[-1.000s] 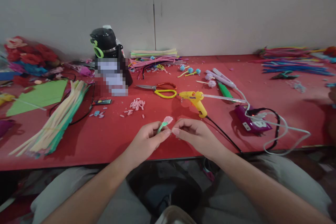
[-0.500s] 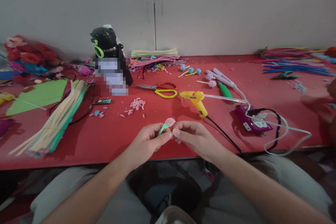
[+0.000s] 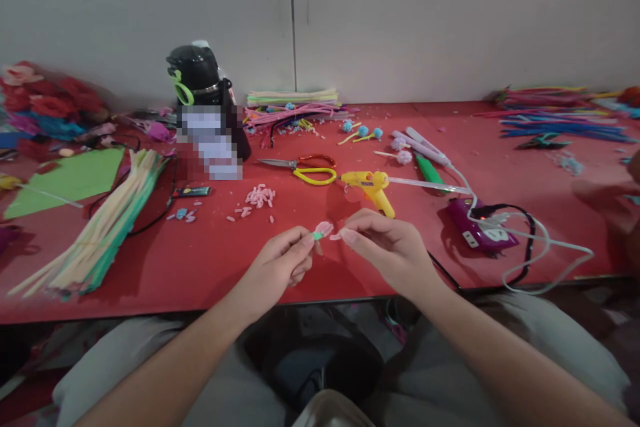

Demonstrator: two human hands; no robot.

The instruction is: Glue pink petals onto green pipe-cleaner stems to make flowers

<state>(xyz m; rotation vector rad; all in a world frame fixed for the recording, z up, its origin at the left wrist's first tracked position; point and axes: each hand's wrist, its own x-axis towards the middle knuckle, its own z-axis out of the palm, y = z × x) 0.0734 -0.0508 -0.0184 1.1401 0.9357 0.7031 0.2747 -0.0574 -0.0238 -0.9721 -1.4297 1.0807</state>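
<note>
Between the thumb and fingers of my left hand [image 3: 283, 260] is a small pink flower with a green base [image 3: 323, 231], its pink end pointing right. My right hand [image 3: 387, 247] is closed in a pinch on a short pink pipe cleaner piece [image 3: 335, 237], a small gap from the flower. Beyond my hands lies a pile of similar pink pieces [image 3: 261, 196]. A yellow hot glue gun [image 3: 367, 183] rests on its side just past my right hand, and scissors with red and yellow handles [image 3: 315, 172] lie left of it.
A bundle of cream and green pipe cleaners [image 3: 100, 227] lies left. A black bottle [image 3: 195, 73] stands at the back. To the right sit a purple power strip [image 3: 467, 223] with looping cables and a lilac hair straightener [image 3: 425, 148]. Another person's hand [image 3: 607, 197] shows at far right.
My right hand has moved up and right, away from the left, and a pink piece now shows in its fingertips. My left hand has turned the flower so it points more to the right.
</note>
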